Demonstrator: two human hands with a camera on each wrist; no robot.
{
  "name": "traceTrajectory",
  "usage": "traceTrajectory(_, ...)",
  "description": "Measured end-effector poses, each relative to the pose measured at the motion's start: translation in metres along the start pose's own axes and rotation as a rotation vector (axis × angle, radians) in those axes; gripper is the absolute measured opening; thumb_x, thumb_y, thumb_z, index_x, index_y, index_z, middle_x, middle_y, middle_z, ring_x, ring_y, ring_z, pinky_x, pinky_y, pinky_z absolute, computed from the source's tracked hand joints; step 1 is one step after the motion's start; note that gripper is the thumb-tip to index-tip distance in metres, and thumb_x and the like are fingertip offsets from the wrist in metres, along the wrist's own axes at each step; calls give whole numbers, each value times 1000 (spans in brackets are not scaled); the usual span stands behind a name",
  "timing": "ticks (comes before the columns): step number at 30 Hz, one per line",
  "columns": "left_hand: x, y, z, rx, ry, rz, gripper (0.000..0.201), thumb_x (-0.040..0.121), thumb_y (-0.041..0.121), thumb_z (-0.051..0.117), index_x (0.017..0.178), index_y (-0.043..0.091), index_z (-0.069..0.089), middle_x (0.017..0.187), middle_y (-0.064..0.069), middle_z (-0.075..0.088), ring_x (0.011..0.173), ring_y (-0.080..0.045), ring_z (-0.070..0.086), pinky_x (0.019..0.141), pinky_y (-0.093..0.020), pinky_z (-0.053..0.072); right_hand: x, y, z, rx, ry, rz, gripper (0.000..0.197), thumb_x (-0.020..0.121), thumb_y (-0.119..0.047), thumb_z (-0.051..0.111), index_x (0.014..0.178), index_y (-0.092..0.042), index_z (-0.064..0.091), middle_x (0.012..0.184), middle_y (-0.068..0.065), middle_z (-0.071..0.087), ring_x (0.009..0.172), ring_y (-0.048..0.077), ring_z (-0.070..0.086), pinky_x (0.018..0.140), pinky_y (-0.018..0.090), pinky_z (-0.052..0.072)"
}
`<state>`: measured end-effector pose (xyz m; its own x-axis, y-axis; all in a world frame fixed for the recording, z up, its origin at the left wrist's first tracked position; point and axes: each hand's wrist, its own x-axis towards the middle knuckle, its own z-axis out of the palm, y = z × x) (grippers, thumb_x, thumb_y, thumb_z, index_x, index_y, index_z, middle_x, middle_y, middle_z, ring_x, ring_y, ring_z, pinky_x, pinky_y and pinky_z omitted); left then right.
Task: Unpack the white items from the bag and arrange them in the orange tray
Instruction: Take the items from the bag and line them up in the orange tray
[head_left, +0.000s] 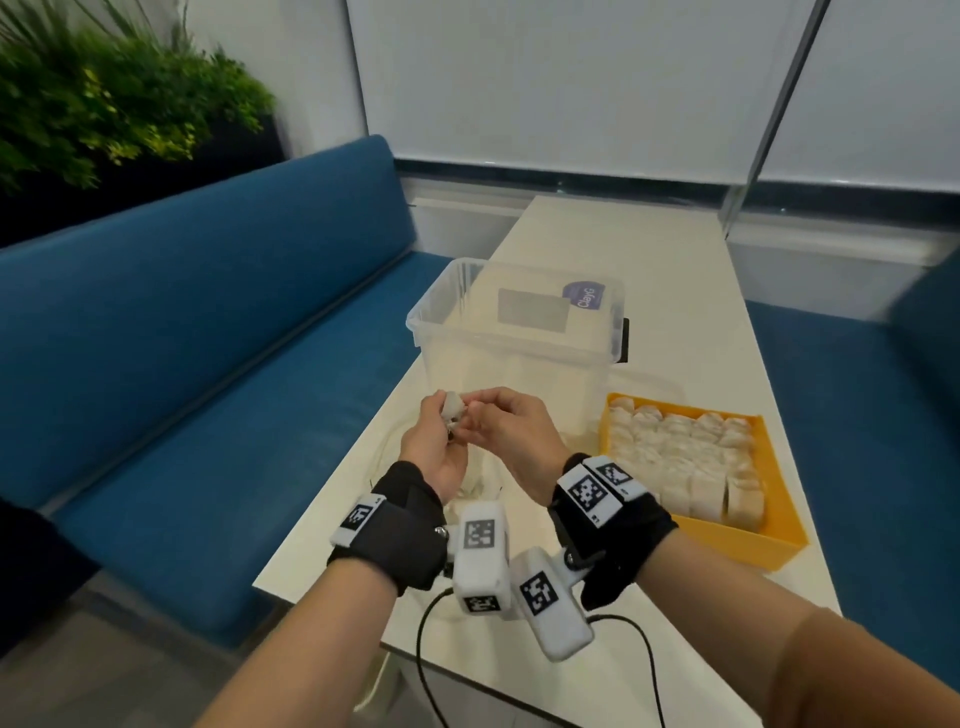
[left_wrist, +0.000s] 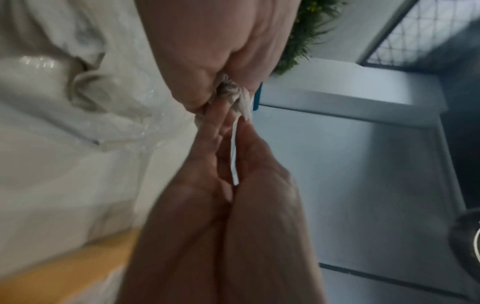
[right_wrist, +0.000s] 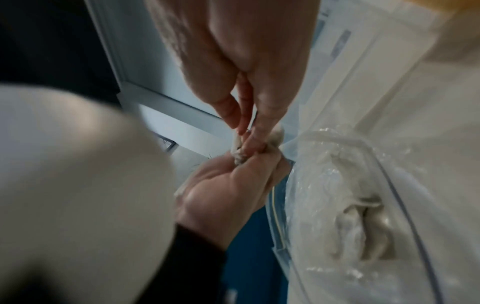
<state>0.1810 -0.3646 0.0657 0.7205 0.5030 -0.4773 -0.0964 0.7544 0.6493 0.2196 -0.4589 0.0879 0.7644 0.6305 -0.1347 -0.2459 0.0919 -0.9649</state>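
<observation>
A small crumpled white item (head_left: 453, 409) is held between both hands above the near part of the table. My left hand (head_left: 439, 413) grips it from below, and the fingers of my right hand (head_left: 475, 415) pinch it from the right. In the left wrist view the white item (left_wrist: 230, 90) shows between the fingers, with a thin white strip (left_wrist: 235, 154) hanging from it. The right wrist view has the same item (right_wrist: 275, 135) pinched at the fingertips. A clear plastic bag (head_left: 480, 486) lies under the hands. The orange tray (head_left: 737, 543) at the right holds several rows of white items (head_left: 685, 457).
A clear plastic storage box (head_left: 519, 332) with a label stands just behind the hands. The bag (right_wrist: 337, 185) holds another pale item (right_wrist: 363, 222). A blue bench (head_left: 208, 338) runs along the table's left side and another seat at the right. Cables hang off the table's near edge.
</observation>
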Motion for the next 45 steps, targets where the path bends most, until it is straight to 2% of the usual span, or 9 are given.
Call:
traceTrajectory(3, 5, 6, -15, 54, 0, -38, 26, 99, 23, 43, 99, 3, 59, 88, -11, 62, 68, -15, 58, 69, -24, 51, 1, -1, -12, -265, -105, 4, 18, 87, 2, 55, 103, -1, 63, 86, 13, 64, 79, 20, 64, 79, 30, 56)
traceTrajectory(10, -2, 10, -37, 42, 27, -195, 17, 97, 8, 48, 80, 6, 50, 90, -11, 57, 46, -12, 45, 36, -16, 37, -26, 26, -56, -1133, -400, 76, 20, 87, -4, 51, 95, -9, 69, 82, 6, 70, 70, 17, 66, 56, 6, 43)
traceTrajectory(18, -8, 5, -56, 153, 36, -346, 13, 97, 21, 51, 88, 14, 57, 74, -4, 49, 59, -14, 36, 41, -16, 38, -57, 79, -72, -1396, -448, 236, 47, 76, -28, 72, 117, -23, 49, 100, -1, 40, 86, 23, 53, 74, 36, 48)
traceTrajectory(22, -9, 1, -58, 145, 0, -386, 22, 91, 31, 63, 83, 14, 52, 76, -2, 53, 56, -15, 45, 56, -20, 48, -63, 82, -77, -1363, -350, 197, 24, 85, -28, 59, 106, -19, 57, 99, 0, 41, 86, 21, 51, 76, 36, 48)
traceTrajectory(25, -17, -2, -50, 193, -134, -329, 17, 90, 13, 60, 78, 12, 48, 62, -3, 59, 47, -12, 56, 74, -20, 47, -67, 76, -86, -1312, -286, 141, 17, 85, -23, 58, 101, -18, 62, 96, -2, 48, 83, 16, 50, 76, 33, 47)
traceTrajectory(31, -22, -16, -25, 409, -316, -305, 29, 85, -9, 56, 77, 18, 50, 70, 6, 46, 48, -3, 39, 40, -10, 35, -79, 43, -109, -759, 61, 1, 5, 89, -14, 61, 92, -14, 66, 79, -5, 68, 74, 12, 64, 67, 23, 49)
traceTrajectory(37, -41, -44, 9, 768, -474, -244, 12, 87, 4, 64, 98, 8, 67, 70, 4, 47, 58, -8, 32, 40, -14, 31, -90, 6, -122, -234, 143, -17, 16, 86, 7, 59, 92, -8, 63, 87, 10, 68, 82, 22, 65, 80, 37, 55)
traceTrajectory(41, -53, -61, 32, 751, -553, -229, 29, 79, 15, 70, 106, 5, 68, 93, -7, 49, 58, -9, 30, 40, -14, 31, -97, -6, -137, -164, 147, -34, 16, 84, 6, 61, 90, -9, 64, 89, 13, 64, 79, 21, 62, 65, 27, 54)
traceTrajectory(45, -60, -67, 54, 691, -521, -144, 17, 80, 9, 70, 96, 6, 64, 84, -5, 55, 49, -6, 37, 38, -14, 34, -105, -21, -157, -107, 132, -54, 20, 85, 8, 59, 90, -10, 64, 84, 10, 61, 67, 19, 53, 58, 23, 49)
